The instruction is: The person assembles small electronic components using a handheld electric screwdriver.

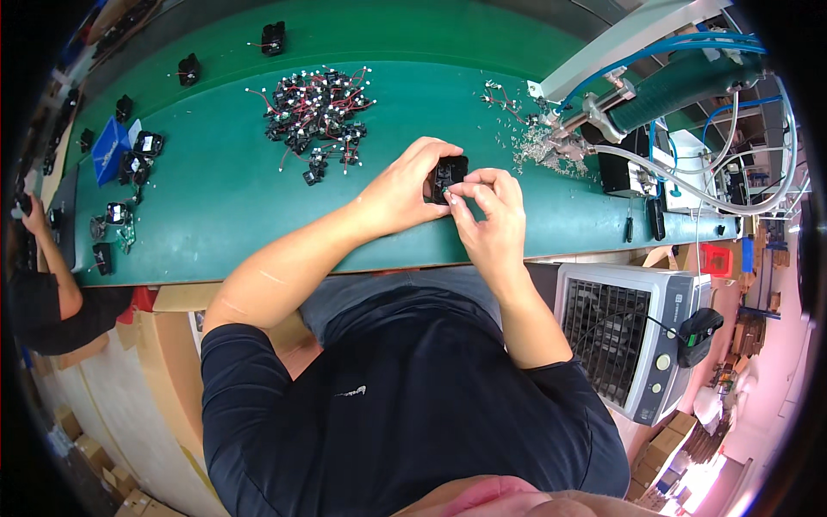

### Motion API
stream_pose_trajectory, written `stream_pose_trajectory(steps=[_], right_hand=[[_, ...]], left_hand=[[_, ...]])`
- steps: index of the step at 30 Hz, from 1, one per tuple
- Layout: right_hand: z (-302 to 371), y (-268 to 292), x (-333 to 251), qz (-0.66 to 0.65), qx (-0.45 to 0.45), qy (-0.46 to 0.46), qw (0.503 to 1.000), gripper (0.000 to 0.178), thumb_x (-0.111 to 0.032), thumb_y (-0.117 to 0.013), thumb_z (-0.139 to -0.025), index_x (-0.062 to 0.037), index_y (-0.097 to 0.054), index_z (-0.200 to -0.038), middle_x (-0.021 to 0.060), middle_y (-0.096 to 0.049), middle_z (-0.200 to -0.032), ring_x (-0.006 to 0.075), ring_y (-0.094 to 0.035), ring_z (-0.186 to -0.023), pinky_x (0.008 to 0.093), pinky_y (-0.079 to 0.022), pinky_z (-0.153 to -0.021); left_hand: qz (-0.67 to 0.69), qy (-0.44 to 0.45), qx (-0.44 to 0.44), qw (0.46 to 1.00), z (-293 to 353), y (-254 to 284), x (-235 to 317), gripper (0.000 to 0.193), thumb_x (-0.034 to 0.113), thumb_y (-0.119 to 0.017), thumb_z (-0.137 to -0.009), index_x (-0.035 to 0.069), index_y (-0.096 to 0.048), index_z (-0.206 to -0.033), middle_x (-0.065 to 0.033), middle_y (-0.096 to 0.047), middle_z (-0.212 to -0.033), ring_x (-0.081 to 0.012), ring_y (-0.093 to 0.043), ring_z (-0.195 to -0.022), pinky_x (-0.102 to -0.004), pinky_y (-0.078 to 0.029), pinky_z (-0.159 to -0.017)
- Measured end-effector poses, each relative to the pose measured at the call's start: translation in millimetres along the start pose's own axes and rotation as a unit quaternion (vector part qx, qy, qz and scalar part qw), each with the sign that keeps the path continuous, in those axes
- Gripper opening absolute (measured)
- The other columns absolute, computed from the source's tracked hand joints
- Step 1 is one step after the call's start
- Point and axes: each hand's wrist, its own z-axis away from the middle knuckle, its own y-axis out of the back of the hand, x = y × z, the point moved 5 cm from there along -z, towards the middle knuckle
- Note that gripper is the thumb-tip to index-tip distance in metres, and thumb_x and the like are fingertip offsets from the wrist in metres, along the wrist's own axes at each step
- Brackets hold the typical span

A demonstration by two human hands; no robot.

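My left hand (403, 188) is closed round the edges of a small black plastic housing (449, 171), held just above the green work table (370, 241). The housing's hollow inside shows some small parts that I cannot name. My right hand (494, 211) is at the housing's right side, thumb and fingers pinched together at its lower right edge. Whatever sits between those fingertips is too small to make out. Beyond my left hand lies a heap of small black parts with red wires and white connectors (317, 105).
Small metal screws (543, 146) lie scattered to the right, below a mounted tool with hoses (659, 99). Left stand a blue bin (110, 150) and several black housings (148, 143). An air cooler (616, 336) stands beside me. Another person's arm (52, 250) shows far left.
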Motion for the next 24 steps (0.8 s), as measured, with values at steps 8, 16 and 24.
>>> stream_pose_trajectory(steps=[8,16,24], right_hand=[[-9,-3,4,0.007,-0.041,-0.045,0.998,0.015,-0.004,-0.080,-0.076,-0.0063,-0.075,-0.090,0.0077,-0.058,-0.092,0.0268,-0.058,-0.088,0.0398,-0.049,-0.076],[-17,2,12,-0.046,-0.131,-0.098,0.985,0.028,-0.009,-0.076,-0.083,-0.0070,-0.073,-0.110,0.0081,-0.057,-0.087,0.0233,-0.057,-0.075,0.0366,-0.050,-0.068],[-135,115,-15,-0.047,0.297,0.140,0.943,0.054,-0.025,-0.063,-0.103,0.0040,-0.041,-0.144,0.0139,-0.054,-0.130,0.0198,-0.056,-0.109,0.0324,-0.046,-0.096]], left_hand=[[-0.128,-0.069,0.029,0.989,-3,4,4,0.076,0.008,-0.089,-0.066,0.006,-0.055,-0.134,-0.0144,-0.059,-0.131,-0.0365,-0.055,-0.123,-0.0444,-0.048,-0.104],[-0.131,-0.057,0.040,0.989,-3,5,-5,0.079,0.013,-0.092,-0.066,0.007,-0.054,-0.134,-0.0139,-0.059,-0.132,-0.0361,-0.054,-0.126,-0.0460,-0.044,-0.108],[-0.145,-0.046,0.049,0.987,-4,13,-9,0.062,0.022,-0.096,-0.065,0.009,-0.057,-0.111,-0.0124,-0.062,-0.125,-0.0328,-0.059,-0.119,-0.0444,-0.045,-0.103]])
